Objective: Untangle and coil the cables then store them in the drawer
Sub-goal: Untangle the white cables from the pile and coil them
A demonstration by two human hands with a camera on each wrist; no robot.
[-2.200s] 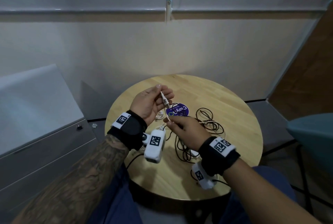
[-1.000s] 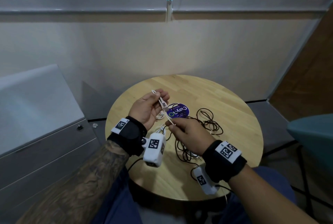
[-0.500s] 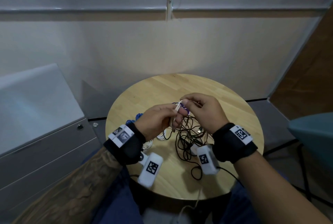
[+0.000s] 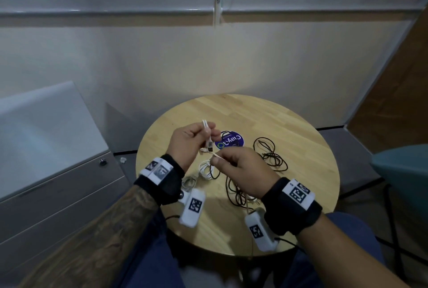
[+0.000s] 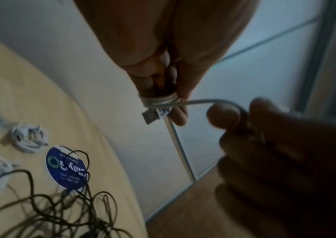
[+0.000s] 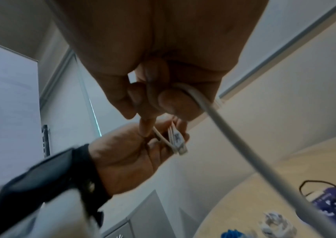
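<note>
- Two hands work together on one white cable (image 4: 206, 132): our left hand (image 4: 188, 143) keeps its fingers curled round a small bundle of turns, and our right hand (image 4: 240, 167) pinches the free length of the same cable between thumb and forefinger.
- In the left wrist view the turns lie tight round the fingers (image 5: 180, 112), with the USB plug (image 5: 150, 116) pointing out below them; we judge the plug is trapped there so the coil has a fixed start.
- Both hands are raised above the surface (image 4: 301, 206), close but not touching, about the middle of it. We think this keeps the wrapped cable away from the other ones, so it cannot catch them again.
- Our right hand holds the strand a little stretched toward 4 o'clock from the left hand, probably so each new turn lies flat beside the last.
- At 3 o'clock of the hands lies the black cable (image 4: 269, 155), loose and not yet coiled. Under the hands, near 6 o'clock, a small white coil (image 4: 205, 169) rests on the wood.
- Beyond the hands, at 1 o'clock, is a round purple sticker (image 4: 231, 143).
- At 9 o'clock stands the grey drawer unit (image 4: 58, 186); its fronts look closed, so storing is still to come.
</note>
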